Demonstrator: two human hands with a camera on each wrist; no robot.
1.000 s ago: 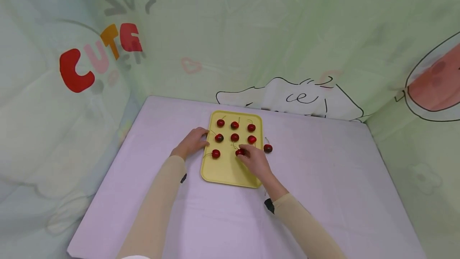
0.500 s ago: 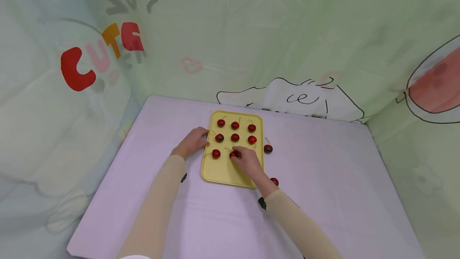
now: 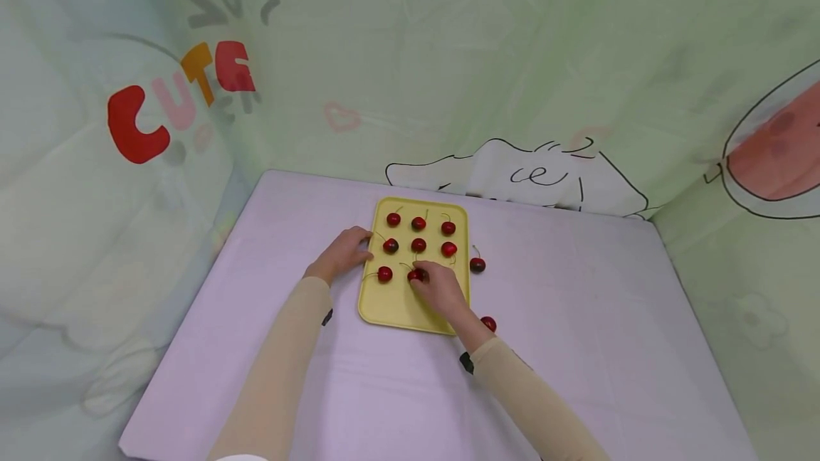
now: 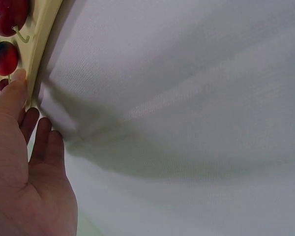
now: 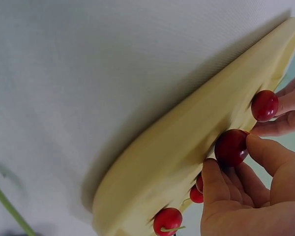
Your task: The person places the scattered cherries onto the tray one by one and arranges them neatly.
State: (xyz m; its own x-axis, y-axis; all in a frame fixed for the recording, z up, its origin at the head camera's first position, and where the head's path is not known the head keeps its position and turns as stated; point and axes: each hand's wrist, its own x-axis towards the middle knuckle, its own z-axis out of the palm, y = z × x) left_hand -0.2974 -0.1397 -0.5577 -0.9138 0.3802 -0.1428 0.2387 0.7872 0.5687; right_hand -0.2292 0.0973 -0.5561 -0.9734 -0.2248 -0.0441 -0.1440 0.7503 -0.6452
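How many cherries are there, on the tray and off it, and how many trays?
Cherries on the yellow tray: 8, one pinched by the right hand
Cherries on the tablecloth: 2
Trays: 1, left hand at its edge
Total: 11 things

Glossy cherries (image 3: 418, 245); matt plastic tray (image 3: 397, 308); woven cloth table cover (image 3: 576, 319).

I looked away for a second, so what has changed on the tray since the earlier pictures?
The right hand slid its cherry leftward along the yellow tray, uncovering a cherry on the cloth. The left hand stayed at the tray's edge; the other cherries did not move.
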